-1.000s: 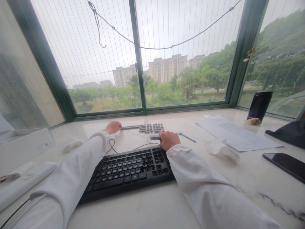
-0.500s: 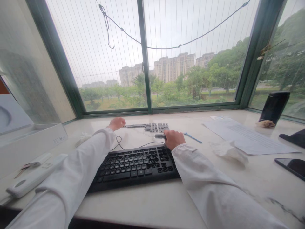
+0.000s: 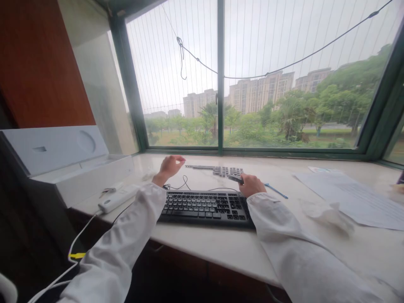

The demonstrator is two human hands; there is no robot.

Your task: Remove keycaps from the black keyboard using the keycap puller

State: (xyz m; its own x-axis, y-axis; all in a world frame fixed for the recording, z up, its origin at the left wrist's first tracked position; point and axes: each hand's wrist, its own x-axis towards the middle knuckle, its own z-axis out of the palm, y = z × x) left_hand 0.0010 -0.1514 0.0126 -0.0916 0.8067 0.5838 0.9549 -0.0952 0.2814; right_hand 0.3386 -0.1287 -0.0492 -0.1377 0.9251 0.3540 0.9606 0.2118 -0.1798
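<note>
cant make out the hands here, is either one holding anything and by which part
The right hand grips a small dark tool by its near end; the far end sticks out toward the loose keycaps. The left hand is raised, fingers pinched; whether it holds anything cannot be told.

Flat grey daylight floods in through the window (image 3: 221, 84) ahead of me, leaving the wall (image 3: 38, 63) at my left dim. Edges bow outward, and my sleeves (image 3: 303, 261) blur softly.

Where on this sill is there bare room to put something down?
Bare marble: the front strip between the black keyboard and the crumpled tissue, and the front edge below the paper sheet. Crowded: behind the keyboard, with loose keycaps, cable, blue pen, left hand and right hand.
</note>
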